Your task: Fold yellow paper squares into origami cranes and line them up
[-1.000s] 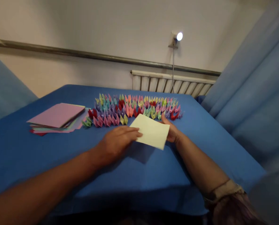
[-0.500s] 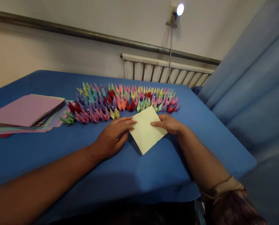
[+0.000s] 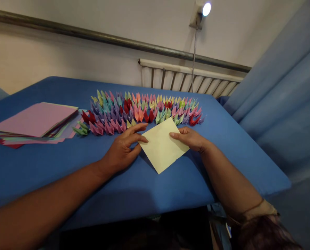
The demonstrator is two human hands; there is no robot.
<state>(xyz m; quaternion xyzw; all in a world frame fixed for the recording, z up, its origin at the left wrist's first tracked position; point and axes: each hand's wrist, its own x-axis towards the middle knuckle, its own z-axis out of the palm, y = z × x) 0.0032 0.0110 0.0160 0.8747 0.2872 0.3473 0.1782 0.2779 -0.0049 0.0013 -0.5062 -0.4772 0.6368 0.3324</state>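
A pale yellow square of paper (image 3: 162, 149) is held at an angle above the blue table, one corner toward me. My right hand (image 3: 191, 138) pinches its right side, thumb on top and the other fingers mostly hidden beneath. At the left corner, my left hand (image 3: 125, 147) has its fingers apart. One fingertip rests on the paper's edge, and another stretches past it toward the folded paper cranes (image 3: 139, 114). Those stand behind the sheet in several rows of pink, red, purple, green, yellow and orange.
A fanned stack of coloured paper (image 3: 35, 119), pink on top, lies on the left of the blue-covered table (image 3: 66, 152). Behind are a radiator (image 3: 170, 66), a wall pipe (image 3: 97, 36) and a plugged-in light (image 3: 206, 9) with a cord. A blue curtain (image 3: 282, 93) hangs at the right.
My left hand has slid slightly left on the paper, its fingers spreading wider. The paper and right hand have shifted only a little. The whole view has moved slightly.
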